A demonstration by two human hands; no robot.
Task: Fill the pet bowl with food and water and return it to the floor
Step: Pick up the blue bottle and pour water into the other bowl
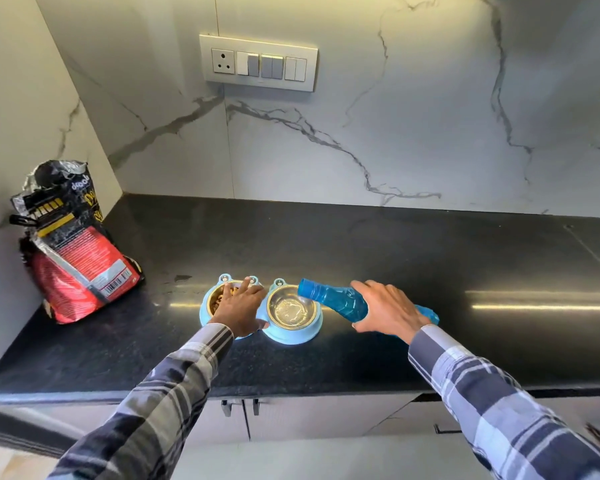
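Observation:
A light blue double pet bowl [293,336] with two steel cups stands on the black counter [361,258]. Brown kibble [220,299] shows in the left cup, partly hidden by my left hand [241,311], which rests flat on top of it with fingers straight. My right hand [385,311] grips a blue plastic bottle [329,296], tipped almost level, its open mouth over the right cup [291,310]. Water glints in the bottom of that cup.
A red and black pet food bag [73,247], torn open at the top, leans in the left corner against the marble wall. A small wet patch [182,278] lies behind the bowl. A switch panel [258,62] sits on the wall; cabinet doors [291,420] are below the counter edge.

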